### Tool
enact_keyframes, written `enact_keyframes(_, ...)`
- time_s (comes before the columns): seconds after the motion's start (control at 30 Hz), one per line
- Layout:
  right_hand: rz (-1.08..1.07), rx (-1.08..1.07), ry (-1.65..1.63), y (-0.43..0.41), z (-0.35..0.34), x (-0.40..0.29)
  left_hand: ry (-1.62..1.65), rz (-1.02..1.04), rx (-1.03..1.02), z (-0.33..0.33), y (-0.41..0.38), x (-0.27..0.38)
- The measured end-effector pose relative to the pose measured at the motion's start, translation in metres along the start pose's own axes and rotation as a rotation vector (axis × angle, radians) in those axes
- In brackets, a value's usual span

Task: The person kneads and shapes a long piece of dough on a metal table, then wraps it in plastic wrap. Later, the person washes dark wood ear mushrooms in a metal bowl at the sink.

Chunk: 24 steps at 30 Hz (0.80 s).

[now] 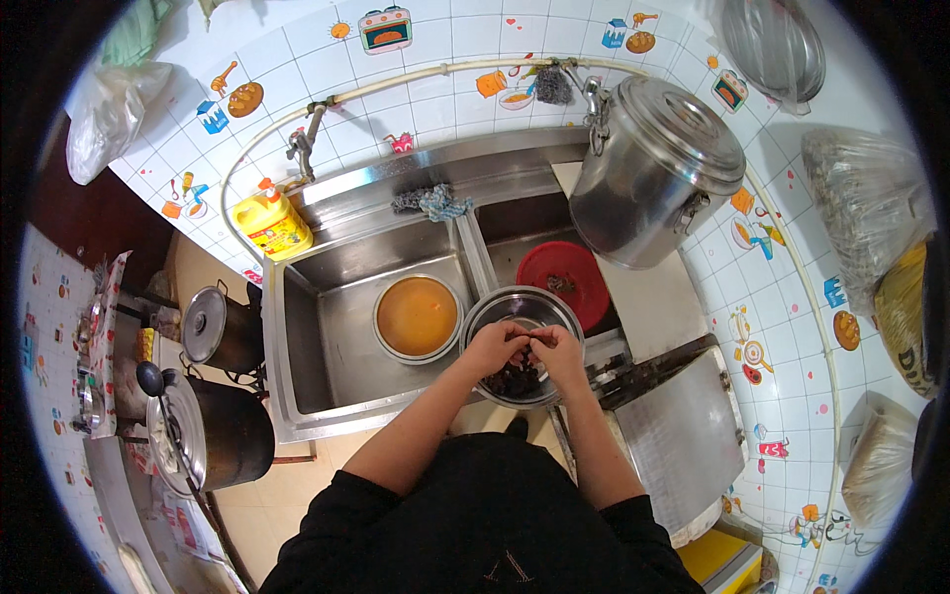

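A stainless steel bowl rests over the sink's front edge, with dark, wet-looking pieces of food in its lower part. Above it, my left hand and my right hand meet at the fingertips, pinching a small dark piece between them. Behind the bowl, a red plastic basin stands in the right sink basin with a little dark matter in it. To the left, a round metal pan of orange-brown liquid stands in the left sink basin.
A lidded steel pot stands at the back right. A yellow detergent bottle sits at the sink's left corner, and scrubbers lie on the back ledge. Large pots are at the left. A metal lid panel lies at the right.
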State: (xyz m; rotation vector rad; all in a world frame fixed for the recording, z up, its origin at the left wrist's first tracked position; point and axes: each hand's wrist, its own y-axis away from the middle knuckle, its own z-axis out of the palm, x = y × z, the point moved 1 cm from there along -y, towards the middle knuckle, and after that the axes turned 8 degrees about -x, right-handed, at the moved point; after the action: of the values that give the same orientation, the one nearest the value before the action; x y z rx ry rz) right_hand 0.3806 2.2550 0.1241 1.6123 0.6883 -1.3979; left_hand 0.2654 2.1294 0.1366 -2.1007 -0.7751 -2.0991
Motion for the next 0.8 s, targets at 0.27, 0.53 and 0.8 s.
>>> enact_keyframes(0.27, -0.088, -0.046, 0.363, 0.004, -0.004, 0.006, -0.399, 0.166, 0.086, 0.004, 0.002, -0.015)
enact_keyframes(0.53, -0.077, -0.011, 0.178, 0.009, 0.0, 0.018, 0.032, -0.056, 0.116, 0.016, -0.007, -0.029)
enact_keyframes(0.8, 0.089, 0.06, -0.535, 0.013, 0.001, 0.014, 0.84, -0.055, 0.143, 0.013, -0.003, -0.027)
